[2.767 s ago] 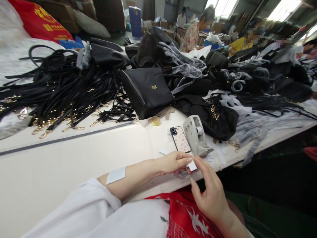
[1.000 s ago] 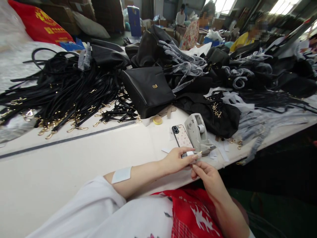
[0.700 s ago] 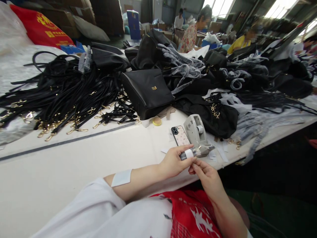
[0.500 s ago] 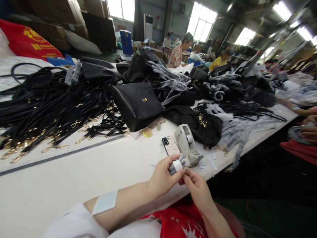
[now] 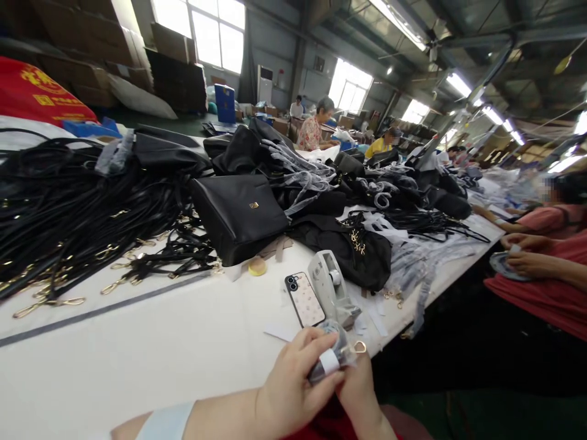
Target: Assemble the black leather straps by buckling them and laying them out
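Observation:
My left hand [image 5: 293, 376] is wrapped round a coiled strap [image 5: 339, 342] in clear plastic film, with a white band [image 5: 329, 362] around it. A gold clasp [image 5: 360, 347] sticks out at the strap's right end. My right hand [image 5: 360, 388] is just below and behind the strap, close against my left hand; its fingers are hidden. Beyond my hands, on the white table [image 5: 202, 342], lie a phone in a patterned case [image 5: 306, 300] and a grey tape dispenser [image 5: 326, 284].
A black bag [image 5: 243, 214] stands beyond a yellow tape roll [image 5: 257, 266]. Black straps with gold clasps [image 5: 92, 226] pile up at left; plastic-wrapped straps [image 5: 408, 266] lie at right. A co-worker's hands [image 5: 527, 253] hold a coil beyond the table's right edge. Other people work farther back.
My hands and the strap have moved lower in view. My right hand's fingers, seen pinched at the strap before, are now behind it. The camera view has tilted up and turned right.

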The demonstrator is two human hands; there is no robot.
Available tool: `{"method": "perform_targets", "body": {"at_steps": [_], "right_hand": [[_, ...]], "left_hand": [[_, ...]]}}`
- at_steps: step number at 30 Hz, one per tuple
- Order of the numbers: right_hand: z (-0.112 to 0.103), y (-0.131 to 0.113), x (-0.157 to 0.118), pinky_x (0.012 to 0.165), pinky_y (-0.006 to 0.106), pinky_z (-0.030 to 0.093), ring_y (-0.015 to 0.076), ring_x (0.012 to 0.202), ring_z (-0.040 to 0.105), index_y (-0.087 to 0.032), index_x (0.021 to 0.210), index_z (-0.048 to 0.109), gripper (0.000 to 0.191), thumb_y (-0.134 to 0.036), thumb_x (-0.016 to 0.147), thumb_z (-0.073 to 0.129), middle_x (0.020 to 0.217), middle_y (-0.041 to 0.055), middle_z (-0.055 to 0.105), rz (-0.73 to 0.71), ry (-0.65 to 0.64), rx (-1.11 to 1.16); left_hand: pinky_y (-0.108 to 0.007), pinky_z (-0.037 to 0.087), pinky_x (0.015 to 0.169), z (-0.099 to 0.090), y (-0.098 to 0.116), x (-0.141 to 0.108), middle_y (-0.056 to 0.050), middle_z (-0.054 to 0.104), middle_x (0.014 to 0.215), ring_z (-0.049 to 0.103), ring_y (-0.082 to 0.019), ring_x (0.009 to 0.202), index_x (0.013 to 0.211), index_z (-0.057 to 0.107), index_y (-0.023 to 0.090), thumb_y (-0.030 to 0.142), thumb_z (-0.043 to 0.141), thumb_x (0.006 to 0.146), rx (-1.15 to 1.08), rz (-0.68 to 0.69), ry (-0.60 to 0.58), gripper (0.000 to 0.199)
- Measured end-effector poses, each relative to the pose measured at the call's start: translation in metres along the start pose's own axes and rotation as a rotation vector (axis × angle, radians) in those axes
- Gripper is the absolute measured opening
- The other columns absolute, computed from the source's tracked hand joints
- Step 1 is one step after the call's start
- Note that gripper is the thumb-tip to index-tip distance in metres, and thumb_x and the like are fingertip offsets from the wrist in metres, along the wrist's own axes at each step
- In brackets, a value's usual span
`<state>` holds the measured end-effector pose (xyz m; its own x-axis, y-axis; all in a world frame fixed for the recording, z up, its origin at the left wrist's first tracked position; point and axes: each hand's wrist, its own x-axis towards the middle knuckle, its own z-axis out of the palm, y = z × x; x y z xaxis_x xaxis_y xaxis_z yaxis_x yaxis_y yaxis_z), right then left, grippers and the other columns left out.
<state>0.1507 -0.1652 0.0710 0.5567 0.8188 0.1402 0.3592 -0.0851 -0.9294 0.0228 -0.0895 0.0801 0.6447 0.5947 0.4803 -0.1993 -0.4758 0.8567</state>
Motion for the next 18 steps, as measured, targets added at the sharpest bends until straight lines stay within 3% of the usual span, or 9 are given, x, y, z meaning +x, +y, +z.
{"method": "perform_targets", "body": {"at_steps": [2,4,6,8,10,12,15,18], "right_hand": [[-0.011,-0.006,0.003,0.051,0.025,0.047,0.0162,0.051,0.057,-0.019,0.052,0.061,0.031,-0.032,0.08,0.066,0.051,0.0024,0.062,-0.01,-0.064,-0.069],[-0.026,-0.013,0.006,0.058,0.024,0.048,0.015,0.055,0.057,-0.018,0.062,0.067,0.024,-0.032,0.081,0.068,0.057,0.0018,0.064,-0.025,-0.048,-0.13],[-0.038,-0.017,0.006,0.067,0.025,0.05,0.0149,0.064,0.059,-0.018,0.093,0.071,0.021,-0.035,0.081,0.07,0.074,0.003,0.069,-0.043,0.018,-0.157],[-0.04,-0.017,0.001,0.068,0.026,0.052,0.0147,0.067,0.06,-0.018,0.118,0.063,0.045,-0.039,0.079,0.072,0.091,0.0053,0.07,-0.014,-0.048,-0.089],[-0.033,-0.015,-0.005,0.055,0.024,0.05,0.0116,0.057,0.056,-0.018,0.119,0.062,0.048,-0.046,0.082,0.069,0.092,0.0057,0.069,0.095,-0.228,0.061],[-0.023,-0.011,-0.01,0.042,0.02,0.043,0.008,0.045,0.049,-0.016,0.11,0.065,0.044,-0.053,0.084,0.065,0.082,0.0035,0.068,0.231,-0.327,0.186],[-0.023,-0.011,-0.001,0.036,0.02,0.039,0.0085,0.04,0.047,-0.015,0.097,0.068,0.042,-0.054,0.08,0.07,0.063,-0.0007,0.062,0.324,-0.216,0.231],[-0.052,-0.013,0.033,0.036,0.02,0.04,0.0112,0.045,0.051,-0.015,0.086,0.068,0.037,-0.051,0.076,0.074,0.061,0.0002,0.061,0.3,-0.078,0.265]], "left_hand": [[-0.031,0.054,0.077,-0.005,-0.006,0.007,-0.008,0.068,0.096,0.065,-0.019,0.085,0.12,0.061,0.02,0.03,0.065,0.084,-0.067,-0.206,0.004,0.038],[-0.025,0.05,0.061,-0.01,-0.01,0.017,-0.005,0.067,0.082,0.061,-0.014,0.065,0.11,0.061,0.017,0.043,0.063,0.086,-0.259,-0.454,0.0,0.035],[-0.02,0.039,0.048,-0.015,-0.011,0.026,-0.001,0.062,0.07,0.049,-0.008,0.049,0.094,0.061,0.015,0.055,0.061,0.085,-0.54,-0.624,-0.074,0.041],[-0.018,0.033,0.046,-0.017,-0.012,0.031,-0.001,0.058,0.065,0.041,-0.005,0.045,0.079,0.058,0.013,0.061,0.06,0.082,-0.753,-0.688,-0.176,0.048],[-0.019,0.034,0.047,-0.018,-0.016,0.032,-0.001,0.059,0.063,0.042,-0.006,0.045,0.079,0.058,0.013,0.062,0.057,0.083,-0.775,-0.679,-0.234,0.049],[-0.022,0.04,0.051,-0.02,-0.023,0.031,-0.002,0.063,0.069,0.05,-0.01,0.052,0.09,0.061,0.015,0.058,0.055,0.087,-0.559,-0.584,-0.202,0.044],[-0.028,0.05,0.068,-0.027,-0.033,0.032,-0.005,0.069,0.085,0.061,-0.016,0.072,0.108,0.063,0.018,0.043,0.053,0.09,-0.024,-0.332,-0.075,0.032],[-0.033,0.053,0.08,-0.041,-0.035,0.039,-0.008,0.069,0.1,0.064,-0.018,0.084,0.117,0.06,0.019,0.034,0.054,0.09,0.283,-0.175,-0.006,0.032]]}}
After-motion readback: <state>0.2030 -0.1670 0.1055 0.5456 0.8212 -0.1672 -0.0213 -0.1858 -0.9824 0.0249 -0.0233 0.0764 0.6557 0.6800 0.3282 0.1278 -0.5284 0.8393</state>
